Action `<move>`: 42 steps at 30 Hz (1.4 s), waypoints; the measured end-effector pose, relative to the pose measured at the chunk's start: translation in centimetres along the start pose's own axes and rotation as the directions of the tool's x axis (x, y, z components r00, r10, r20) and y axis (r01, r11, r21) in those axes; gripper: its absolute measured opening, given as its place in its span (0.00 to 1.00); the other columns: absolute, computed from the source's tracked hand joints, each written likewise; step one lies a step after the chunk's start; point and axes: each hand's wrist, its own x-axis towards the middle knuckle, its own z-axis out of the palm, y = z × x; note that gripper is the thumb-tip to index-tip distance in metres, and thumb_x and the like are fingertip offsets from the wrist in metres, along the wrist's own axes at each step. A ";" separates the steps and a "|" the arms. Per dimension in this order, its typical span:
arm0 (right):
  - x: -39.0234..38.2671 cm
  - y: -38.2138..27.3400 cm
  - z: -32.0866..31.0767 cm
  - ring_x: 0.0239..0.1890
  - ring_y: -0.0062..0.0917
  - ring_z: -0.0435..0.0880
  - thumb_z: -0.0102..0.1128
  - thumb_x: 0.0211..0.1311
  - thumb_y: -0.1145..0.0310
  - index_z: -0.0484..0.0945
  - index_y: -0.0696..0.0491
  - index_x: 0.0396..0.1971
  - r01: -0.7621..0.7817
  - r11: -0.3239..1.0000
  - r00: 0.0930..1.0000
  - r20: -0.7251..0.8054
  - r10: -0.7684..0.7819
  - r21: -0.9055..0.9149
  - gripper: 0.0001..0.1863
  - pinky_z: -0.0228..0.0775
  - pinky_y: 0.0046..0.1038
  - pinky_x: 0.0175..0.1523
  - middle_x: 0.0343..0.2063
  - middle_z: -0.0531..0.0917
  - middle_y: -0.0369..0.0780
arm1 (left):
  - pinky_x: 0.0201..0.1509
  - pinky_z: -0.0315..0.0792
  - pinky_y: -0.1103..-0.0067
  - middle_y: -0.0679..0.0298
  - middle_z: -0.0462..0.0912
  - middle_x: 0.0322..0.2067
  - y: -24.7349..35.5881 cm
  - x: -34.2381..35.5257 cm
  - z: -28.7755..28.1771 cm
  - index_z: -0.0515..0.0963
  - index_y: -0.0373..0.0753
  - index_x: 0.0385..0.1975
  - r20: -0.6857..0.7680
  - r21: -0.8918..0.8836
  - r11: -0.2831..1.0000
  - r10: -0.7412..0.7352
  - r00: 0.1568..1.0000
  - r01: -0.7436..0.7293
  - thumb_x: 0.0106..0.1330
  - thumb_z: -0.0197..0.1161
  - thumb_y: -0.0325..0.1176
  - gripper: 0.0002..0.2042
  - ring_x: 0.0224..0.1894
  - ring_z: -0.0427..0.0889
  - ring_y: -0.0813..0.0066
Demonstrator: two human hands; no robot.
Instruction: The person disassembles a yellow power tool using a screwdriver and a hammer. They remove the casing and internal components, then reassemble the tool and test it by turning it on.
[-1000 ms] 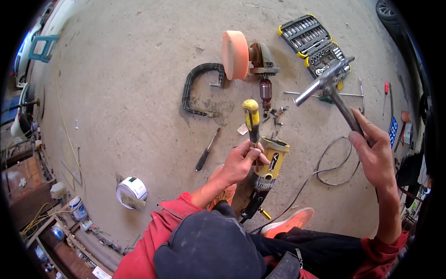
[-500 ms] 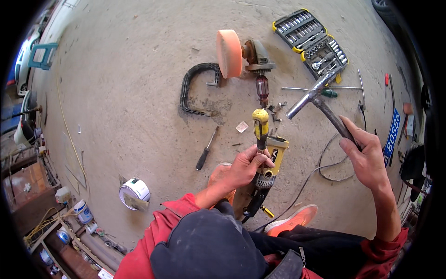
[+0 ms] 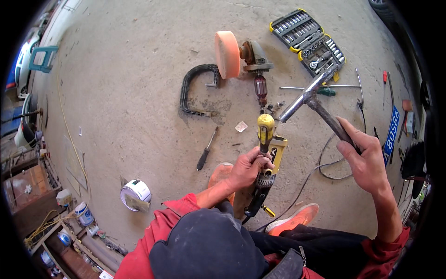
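My left hand (image 3: 248, 169) grips a screwdriver with a yellow handle (image 3: 265, 128), held upright with its tip against a yellow power tool body (image 3: 278, 151) standing on the concrete floor between my feet. My right hand (image 3: 364, 158) is closed on the dark shaft of a hammer. Its metal head (image 3: 304, 95) hangs raised just right of and above the screwdriver handle, not touching it. A black cable (image 3: 325, 167) runs from the tool across the floor.
An orange polishing pad (image 3: 227, 53) on a grey gear head (image 3: 254, 56) lies ahead, with a motor armature (image 3: 261, 90), a black C-shaped handle (image 3: 190, 90), an open socket set case (image 3: 309, 39), a black screwdriver (image 3: 206, 151) and a white tub (image 3: 135, 193).
The hammer head has come down and to the left, closer to the yellow screwdriver handle. My left hand keeps its grip on the screwdriver.
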 end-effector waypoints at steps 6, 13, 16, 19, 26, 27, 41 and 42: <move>-0.3 0.3 0.1 0.28 0.16 0.66 0.62 0.64 0.77 0.74 0.59 0.65 0.005 1.000 1.000 -0.005 -0.005 0.005 0.27 0.62 0.21 0.35 0.25 0.70 0.34 | 0.45 0.79 0.83 0.67 0.82 0.35 0.1 0.0 -0.2 0.75 0.35 0.46 -0.017 -0.101 0.993 -0.068 0.998 0.066 0.78 0.53 0.26 0.05 0.40 0.84 0.83; -0.8 -0.6 -0.1 0.27 0.16 0.66 0.62 0.63 0.79 0.75 0.59 0.64 0.038 0.997 0.998 -0.040 -0.041 -0.070 0.27 0.63 0.21 0.34 0.24 0.71 0.35 | 0.46 0.79 0.81 0.64 0.86 0.34 0.0 -0.3 0.0 0.80 0.33 0.39 0.056 0.247 0.960 0.122 0.991 -0.132 0.76 0.55 0.25 0.07 0.39 0.86 0.78; -1.1 -1.6 -0.5 0.27 0.16 0.69 0.63 0.60 0.81 0.76 0.58 0.63 0.089 0.987 0.992 -0.083 -0.100 -0.132 0.28 0.64 0.21 0.34 0.24 0.75 0.36 | 0.45 0.78 0.79 0.63 0.86 0.34 0.6 -0.3 0.2 0.81 0.33 0.39 0.071 0.303 0.940 0.144 0.987 -0.158 0.74 0.56 0.23 0.06 0.38 0.86 0.76; -1.3 -2.7 -1.6 0.28 0.16 0.73 0.63 0.57 0.83 0.77 0.57 0.63 0.165 0.965 0.972 -0.129 -0.194 -0.205 0.30 0.67 0.22 0.35 0.27 0.80 0.36 | 0.45 0.78 0.79 0.62 0.85 0.33 0.6 -0.3 0.3 0.82 0.34 0.39 0.057 0.279 0.947 0.149 0.987 -0.160 0.73 0.56 0.22 0.06 0.38 0.86 0.75; -2.4 -5.4 -4.7 0.45 0.25 0.81 0.57 0.61 0.86 0.76 0.54 0.65 0.060 0.955 0.947 -0.285 -0.147 -0.291 0.30 0.70 0.25 0.52 0.49 0.86 0.44 | 0.44 0.78 0.80 0.62 0.85 0.33 0.1 -0.5 0.3 0.81 0.34 0.39 0.037 0.253 0.956 0.142 0.989 -0.147 0.73 0.56 0.23 0.05 0.37 0.86 0.75; -2.1 -4.1 -3.5 0.34 0.22 0.76 0.60 0.59 0.85 0.77 0.55 0.64 0.232 0.900 0.929 -0.190 -0.318 -0.369 0.30 0.67 0.26 0.40 0.42 0.86 0.43 | 0.44 0.78 0.80 0.62 0.85 0.33 0.0 -0.3 0.3 0.80 0.34 0.39 0.047 0.248 0.958 0.135 0.990 -0.142 0.73 0.56 0.23 0.05 0.37 0.86 0.75; -1.1 1.3 -1.3 0.23 0.09 0.62 0.56 0.71 0.72 0.73 0.61 0.64 -0.186 0.965 0.976 -0.075 0.202 0.186 0.24 0.49 0.18 0.27 0.23 0.69 0.25 | 0.49 0.81 0.74 0.61 0.84 0.33 2.0 0.1 -1.2 0.69 0.37 0.48 -0.052 0.067 0.998 -0.012 0.999 0.015 0.82 0.49 0.37 0.10 0.41 0.88 0.70; -0.7 2.1 -0.7 0.23 0.08 0.62 0.56 0.71 0.70 0.75 0.61 0.61 -0.270 0.937 0.961 -0.003 0.278 0.223 0.21 0.50 0.18 0.26 0.22 0.68 0.25 | 0.48 0.81 0.74 0.62 0.84 0.33 2.4 0.1 -1.5 0.69 0.37 0.48 -0.065 0.080 0.997 -0.014 0.998 0.019 0.82 0.49 0.38 0.10 0.40 0.87 0.71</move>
